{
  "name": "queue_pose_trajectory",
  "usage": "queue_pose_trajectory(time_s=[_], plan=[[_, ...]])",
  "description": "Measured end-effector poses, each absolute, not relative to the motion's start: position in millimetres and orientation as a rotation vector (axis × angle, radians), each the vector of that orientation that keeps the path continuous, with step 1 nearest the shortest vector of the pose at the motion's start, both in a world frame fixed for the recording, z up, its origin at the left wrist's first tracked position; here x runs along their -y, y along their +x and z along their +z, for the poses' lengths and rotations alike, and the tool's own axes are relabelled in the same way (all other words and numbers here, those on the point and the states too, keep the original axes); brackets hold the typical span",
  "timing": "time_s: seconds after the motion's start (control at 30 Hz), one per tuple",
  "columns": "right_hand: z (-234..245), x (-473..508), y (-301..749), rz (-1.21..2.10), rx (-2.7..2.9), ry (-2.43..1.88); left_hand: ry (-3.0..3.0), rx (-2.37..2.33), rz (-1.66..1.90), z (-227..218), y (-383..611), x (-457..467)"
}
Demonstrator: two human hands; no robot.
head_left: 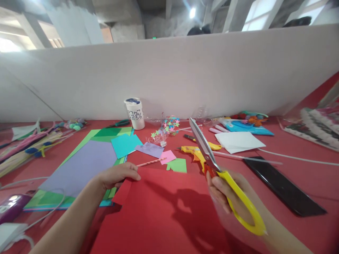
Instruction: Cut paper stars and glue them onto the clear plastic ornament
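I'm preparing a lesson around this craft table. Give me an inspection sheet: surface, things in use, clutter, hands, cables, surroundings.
Surface: red table, crowded with craft supplies.
Things in use: red paper near the person; scissors raised above the table, blades pointing away.
Clutter: coloured sheets stacked at left; white cup upright near the partition; yellow glue gun lying beyond the red paper; long black object at right, identity unclear.
Hands: left hand grips the paper's far left part; right hand holds the scissors.
Cables: white cable at lower left; connections unclear.
Surroundings: white partition behind the table; lit lamp overhead.
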State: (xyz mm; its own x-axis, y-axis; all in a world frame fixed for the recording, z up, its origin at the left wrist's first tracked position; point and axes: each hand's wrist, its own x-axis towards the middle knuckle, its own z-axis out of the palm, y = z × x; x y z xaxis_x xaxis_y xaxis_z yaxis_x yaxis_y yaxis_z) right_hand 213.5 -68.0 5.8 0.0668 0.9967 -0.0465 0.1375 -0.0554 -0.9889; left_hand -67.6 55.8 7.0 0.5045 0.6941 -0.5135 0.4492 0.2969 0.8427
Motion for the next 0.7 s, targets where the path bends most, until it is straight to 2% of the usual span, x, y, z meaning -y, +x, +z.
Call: queue_pose_trajectory(time_s=[0.2,0.3,0.4,0.7], plan=[[0,61,209,1.185,1.255,-1.44,1.511,-1.233,0.202,11,-66,-58],[-5,59,206,1.196,1.28,-1.457,1.539,-1.281,0.407,17,-64,-56],[-11,57,199,1.215,1.266,-1.494,1.436,-1.135,0.654,15,-52,-49],[-21,50,183,1.315,1.134,-1.468,1.096,-0.772,0.519,-6,-2,-13]])
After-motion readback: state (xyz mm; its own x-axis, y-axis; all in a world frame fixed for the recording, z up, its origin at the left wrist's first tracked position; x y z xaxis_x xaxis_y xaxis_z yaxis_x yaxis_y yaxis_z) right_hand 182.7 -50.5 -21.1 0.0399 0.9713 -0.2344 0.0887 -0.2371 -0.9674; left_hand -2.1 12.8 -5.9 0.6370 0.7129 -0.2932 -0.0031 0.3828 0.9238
